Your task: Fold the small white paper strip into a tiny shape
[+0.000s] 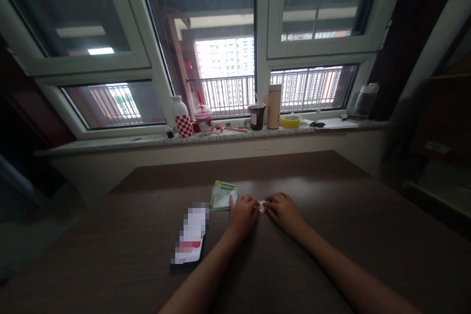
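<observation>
On the brown table my left hand (243,215) and my right hand (285,212) rest close together, fingers bent inward. Between their fingertips is a small whitish piece of paper (261,207) with a hint of green, pinched from both sides. My fingers cover most of it, so its full shape is hidden. Just left of my left hand lie green-and-white printed paper sheets (223,196), their right edge near my thumb. Nearer to me, beside my left forearm, a phone (191,235) lies face up with its screen blurred out.
The brown table (147,216) ends at a wall under a window. Along the stone sill (147,142) stand a checkered bottle (183,120), a pink cup with a straw (203,120), a dark cup (256,117), a tan flask (274,108), yellow tape (290,121) and scissors (317,124).
</observation>
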### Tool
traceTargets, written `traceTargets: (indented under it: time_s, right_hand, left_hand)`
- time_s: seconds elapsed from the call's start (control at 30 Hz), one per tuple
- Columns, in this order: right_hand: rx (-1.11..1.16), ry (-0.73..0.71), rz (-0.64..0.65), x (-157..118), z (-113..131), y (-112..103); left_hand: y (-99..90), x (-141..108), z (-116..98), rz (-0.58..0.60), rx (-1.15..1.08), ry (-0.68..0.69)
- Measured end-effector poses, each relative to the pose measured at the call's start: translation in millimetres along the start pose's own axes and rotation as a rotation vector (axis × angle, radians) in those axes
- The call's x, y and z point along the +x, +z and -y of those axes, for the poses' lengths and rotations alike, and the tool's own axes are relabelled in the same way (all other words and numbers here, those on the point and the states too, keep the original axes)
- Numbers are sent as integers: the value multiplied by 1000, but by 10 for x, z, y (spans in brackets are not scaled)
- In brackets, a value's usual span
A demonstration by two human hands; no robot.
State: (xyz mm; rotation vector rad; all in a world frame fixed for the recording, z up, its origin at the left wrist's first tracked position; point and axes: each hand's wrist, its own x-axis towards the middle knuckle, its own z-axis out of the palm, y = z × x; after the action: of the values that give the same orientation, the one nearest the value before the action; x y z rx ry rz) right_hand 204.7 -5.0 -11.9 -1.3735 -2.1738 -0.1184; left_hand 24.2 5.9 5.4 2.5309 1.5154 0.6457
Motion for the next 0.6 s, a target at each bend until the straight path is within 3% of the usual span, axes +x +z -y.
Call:
traceTargets:
  time_s: [0.6]
  right_hand:
    - [-13, 6, 1, -2, 16, -11]
  left_hand:
    - [27, -2, 24, -50, 11, -41]
